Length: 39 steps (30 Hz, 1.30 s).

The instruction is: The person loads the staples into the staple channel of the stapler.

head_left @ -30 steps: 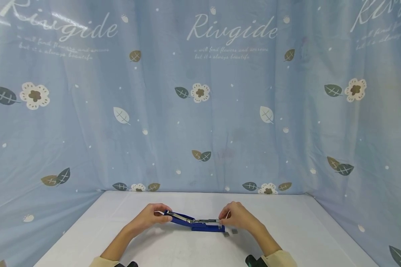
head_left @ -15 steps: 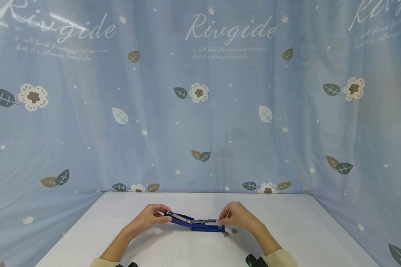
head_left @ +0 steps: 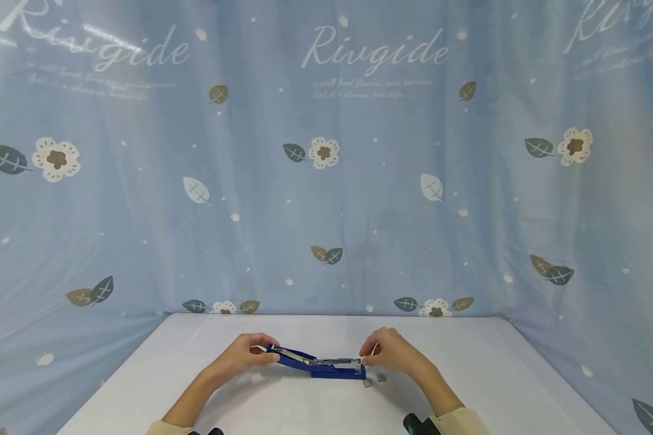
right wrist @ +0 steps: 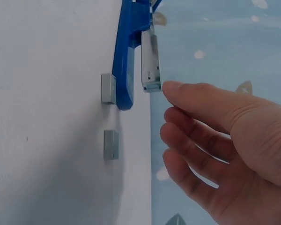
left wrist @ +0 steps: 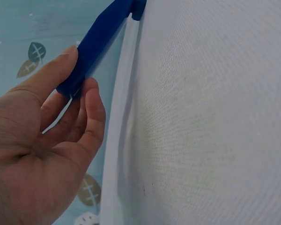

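A blue stapler (head_left: 338, 373) lies opened out on the table, its top cover (head_left: 291, 356) swung up to the left. My left hand (head_left: 253, 350) pinches the end of that cover between thumb and fingers, as the left wrist view shows on the blue cover (left wrist: 96, 47). The metal staple magazine (right wrist: 150, 61) stands raised over the base. At its free end is my right hand (head_left: 389, 350), thumb tip right by the metal and the other fingers loosely bent, with nothing held between them. Two small grey staple strips (right wrist: 111, 145) sit near the base's right end.
The table (head_left: 283, 411) has a white cloth top. Behind it and at both sides hangs a blue curtain (head_left: 381, 223) printed with flowers and leaves.
My right hand has shifted slightly right, its fingertips drawing back from the magazine's end, so more of that end shows. My left hand and the stapler stay nearly in place.
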Motion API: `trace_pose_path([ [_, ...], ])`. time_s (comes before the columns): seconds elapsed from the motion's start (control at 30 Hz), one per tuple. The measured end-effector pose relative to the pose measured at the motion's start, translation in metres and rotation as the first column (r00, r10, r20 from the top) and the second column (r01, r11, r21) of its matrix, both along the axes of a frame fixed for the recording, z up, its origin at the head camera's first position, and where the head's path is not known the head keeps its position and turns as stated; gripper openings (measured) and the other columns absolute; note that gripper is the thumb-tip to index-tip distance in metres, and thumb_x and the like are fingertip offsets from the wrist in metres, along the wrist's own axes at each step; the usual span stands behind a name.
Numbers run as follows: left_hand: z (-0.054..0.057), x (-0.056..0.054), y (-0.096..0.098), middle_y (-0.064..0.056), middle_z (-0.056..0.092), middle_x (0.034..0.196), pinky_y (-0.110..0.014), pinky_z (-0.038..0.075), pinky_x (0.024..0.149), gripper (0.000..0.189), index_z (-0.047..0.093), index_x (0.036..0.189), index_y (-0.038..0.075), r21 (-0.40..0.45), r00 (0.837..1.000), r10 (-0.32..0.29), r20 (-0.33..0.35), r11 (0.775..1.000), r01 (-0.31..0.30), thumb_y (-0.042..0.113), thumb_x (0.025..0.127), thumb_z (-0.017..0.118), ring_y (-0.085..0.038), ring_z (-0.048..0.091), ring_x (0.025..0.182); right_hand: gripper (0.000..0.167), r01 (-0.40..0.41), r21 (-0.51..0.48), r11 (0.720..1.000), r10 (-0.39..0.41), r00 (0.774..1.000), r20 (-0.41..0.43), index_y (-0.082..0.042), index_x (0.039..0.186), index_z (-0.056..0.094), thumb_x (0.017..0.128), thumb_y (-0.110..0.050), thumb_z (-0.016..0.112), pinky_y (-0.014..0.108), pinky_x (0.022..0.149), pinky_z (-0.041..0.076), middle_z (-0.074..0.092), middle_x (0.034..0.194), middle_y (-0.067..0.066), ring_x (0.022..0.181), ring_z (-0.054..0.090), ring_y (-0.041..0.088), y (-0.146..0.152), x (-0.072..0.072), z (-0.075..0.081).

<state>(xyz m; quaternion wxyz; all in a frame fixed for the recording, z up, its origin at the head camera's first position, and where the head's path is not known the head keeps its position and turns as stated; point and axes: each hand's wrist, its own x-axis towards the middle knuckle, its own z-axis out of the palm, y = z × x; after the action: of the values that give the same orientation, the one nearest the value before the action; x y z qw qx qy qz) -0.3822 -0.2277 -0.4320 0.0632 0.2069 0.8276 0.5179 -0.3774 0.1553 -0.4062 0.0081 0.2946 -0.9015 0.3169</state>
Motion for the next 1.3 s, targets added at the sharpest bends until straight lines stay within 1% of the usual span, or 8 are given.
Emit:
trace_pose_path([
  [0.17, -0.002, -0.003, -0.001, -0.010, 0.068, 0.106, -0.031, 0.058, 0.077, 0.039, 0.065, 0.119, 0.003, 0.014, 1.000, -0.004, -0.008, 1.000, 0.004, 0.026, 0.088, 0.074, -0.021, 0.070, 0.092, 0.010, -0.027, -0.006, 1.000, 0.027, 1.000, 0.012, -0.008, 0.090, 0.076, 0.083, -0.014, 0.078, 0.020, 0.060, 0.050, 0.072, 0.083, 0.000, 0.069, 0.062, 0.011, 0.007, 0.001, 0.002],
  [0.33, -0.005, -0.004, -0.003, -0.009, 0.068, 0.106, -0.032, 0.058, 0.077, 0.039, 0.065, 0.119, 0.003, 0.025, 1.000, -0.012, -0.001, 1.000, 0.012, 0.025, 0.088, 0.074, -0.024, 0.070, 0.094, 0.011, -0.053, 0.014, 0.999, 0.053, 0.998, 0.028, -0.007, 0.092, 0.075, 0.083, -0.012, 0.077, 0.020, 0.061, 0.050, 0.072, 0.083, -0.001, 0.071, 0.062, 0.011, 0.016, 0.001, -0.002],
  [0.5, -0.003, -0.004, -0.002, -0.009, 0.068, 0.106, -0.034, 0.058, 0.078, 0.039, 0.065, 0.119, 0.003, 0.020, 1.000, -0.011, 0.004, 1.000, 0.011, 0.025, 0.089, 0.074, -0.024, 0.069, 0.094, 0.015, -0.068, 0.030, 0.997, 0.067, 0.997, 0.028, -0.005, 0.094, 0.075, 0.081, -0.013, 0.078, 0.019, 0.062, 0.051, 0.072, 0.083, -0.002, 0.071, 0.062, 0.009, 0.029, 0.003, -0.005],
  [0.7, -0.001, -0.002, -0.002, -0.009, 0.068, 0.105, -0.036, 0.058, 0.078, 0.039, 0.065, 0.119, 0.003, 0.008, 1.000, -0.008, 0.007, 1.000, 0.007, 0.026, 0.089, 0.073, -0.023, 0.069, 0.093, 0.016, -0.049, 0.025, 0.999, 0.047, 0.997, 0.068, -0.008, 0.094, 0.075, 0.081, -0.018, 0.080, 0.019, 0.063, 0.050, 0.071, 0.083, -0.003, 0.071, 0.061, 0.008, 0.041, 0.003, -0.010],
  [0.83, -0.001, -0.003, -0.003, -0.009, 0.068, 0.105, -0.034, 0.058, 0.077, 0.040, 0.065, 0.119, 0.003, 0.002, 1.000, -0.008, 0.008, 1.000, 0.008, 0.028, 0.089, 0.073, -0.023, 0.069, 0.094, 0.016, -0.035, 0.018, 0.999, 0.034, 0.997, 0.065, -0.009, 0.093, 0.075, 0.081, -0.018, 0.080, 0.020, 0.063, 0.050, 0.071, 0.083, -0.002, 0.071, 0.061, 0.009, 0.045, 0.000, -0.012],
  [1.03, 0.000, -0.004, -0.004, -0.009, 0.068, 0.106, -0.032, 0.058, 0.077, 0.040, 0.065, 0.119, 0.005, -0.019, 1.000, 0.004, -0.007, 1.000, -0.004, 0.029, 0.089, 0.073, -0.022, 0.069, 0.093, 0.018, -0.031, 0.014, 0.999, 0.030, 0.997, 0.077, -0.008, 0.094, 0.076, 0.081, -0.019, 0.081, 0.020, 0.063, 0.050, 0.072, 0.084, -0.002, 0.072, 0.062, 0.012, 0.045, -0.003, -0.012],
  [1.2, 0.001, -0.003, -0.002, -0.010, 0.068, 0.106, -0.034, 0.058, 0.077, 0.040, 0.064, 0.120, 0.003, -0.007, 1.000, -0.001, -0.008, 1.000, 0.001, 0.027, 0.089, 0.073, -0.021, 0.070, 0.093, 0.015, -0.022, 0.021, 1.000, 0.020, 0.995, 0.101, -0.009, 0.093, 0.076, 0.080, -0.017, 0.080, 0.020, 0.063, 0.049, 0.071, 0.082, -0.003, 0.072, 0.060, 0.011, 0.046, -0.002, -0.014],
  [1.3, 0.000, -0.001, -0.001, -0.010, 0.067, 0.106, -0.035, 0.058, 0.077, 0.039, 0.064, 0.119, 0.003, 0.009, 1.000, -0.004, -0.005, 1.000, 0.004, 0.026, 0.089, 0.073, -0.021, 0.069, 0.093, 0.014, -0.031, 0.028, 0.999, 0.028, 0.993, 0.112, -0.009, 0.092, 0.076, 0.080, -0.015, 0.080, 0.020, 0.063, 0.049, 0.072, 0.083, -0.003, 0.071, 0.060, 0.009, 0.047, -0.002, -0.017],
])
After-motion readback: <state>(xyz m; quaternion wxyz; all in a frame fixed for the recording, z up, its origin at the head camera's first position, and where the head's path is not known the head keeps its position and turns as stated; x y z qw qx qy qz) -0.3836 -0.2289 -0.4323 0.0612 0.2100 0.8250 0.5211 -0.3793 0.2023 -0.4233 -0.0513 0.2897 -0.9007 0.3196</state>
